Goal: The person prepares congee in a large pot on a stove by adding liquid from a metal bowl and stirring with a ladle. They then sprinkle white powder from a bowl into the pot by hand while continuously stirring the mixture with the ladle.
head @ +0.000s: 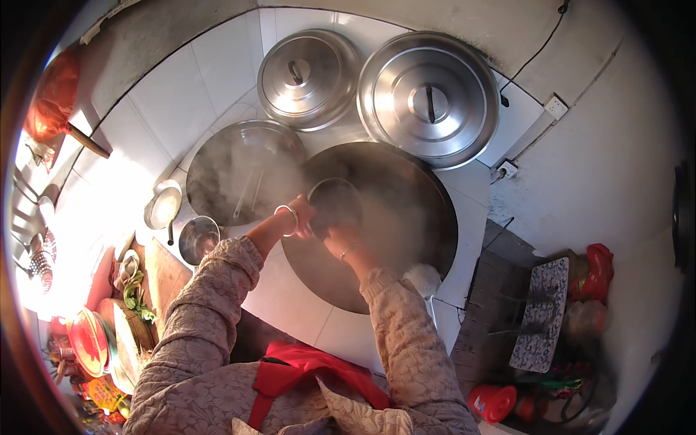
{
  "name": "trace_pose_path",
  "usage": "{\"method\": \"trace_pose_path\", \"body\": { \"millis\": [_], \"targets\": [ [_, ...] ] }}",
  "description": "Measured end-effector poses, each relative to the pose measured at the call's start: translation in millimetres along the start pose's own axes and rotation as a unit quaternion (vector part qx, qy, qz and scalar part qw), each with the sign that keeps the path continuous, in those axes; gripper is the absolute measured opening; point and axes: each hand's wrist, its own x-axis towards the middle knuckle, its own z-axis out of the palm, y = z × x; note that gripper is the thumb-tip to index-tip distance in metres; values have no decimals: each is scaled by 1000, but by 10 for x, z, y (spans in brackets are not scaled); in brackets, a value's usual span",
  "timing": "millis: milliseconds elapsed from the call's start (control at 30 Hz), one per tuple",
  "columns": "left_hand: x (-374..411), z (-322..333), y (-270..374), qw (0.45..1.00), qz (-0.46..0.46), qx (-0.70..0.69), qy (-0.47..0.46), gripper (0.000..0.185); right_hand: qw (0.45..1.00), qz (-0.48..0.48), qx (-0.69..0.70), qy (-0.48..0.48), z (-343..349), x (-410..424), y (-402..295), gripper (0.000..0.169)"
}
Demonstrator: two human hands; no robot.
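Observation:
A dark round bowl or pan [336,202] is tilted over the large wok [424,179], which is set into the white tiled stove. My left hand [300,216], with a bangle at its wrist, grips the bowl's left edge. At its lower edge is my right hand [342,242], blurred by steam; I cannot tell whether its fingers hold the bowl or reach into it. Steam hides much of the wok's contents. A ladle [424,280] lies on the wok's near right rim. Left of the large wok, a second steaming wok [217,179] has a long-handled utensil [249,190] in it.
Two metal lids [310,76] [429,103] lean at the back wall. A metal bowl [199,239] and a small pan [164,205] stand at the left, near a wooden cutting board [163,272] and green vegetables [132,288]. A patterned stool or small table [541,315] is at the right.

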Motion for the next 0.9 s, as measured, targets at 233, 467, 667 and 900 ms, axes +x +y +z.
{"method": "trace_pose_path", "body": {
  "millis": [233,467,667,900],
  "targets": [
    [-39,-8,270,924,117,321,170,47,961,-5,86,263,40,-737,46,33],
    [-814,119,831,850,192,425,243,64,939,16,52,338,302,-1160,195,36],
    [-990,84,880,788,322,455,262,65,929,20,17,370,250,-1225,172,36],
    [-1100,-41,853,702,436,486,285,62,902,-10,-20,432,-33,-1225,28,39]
  ]
}}
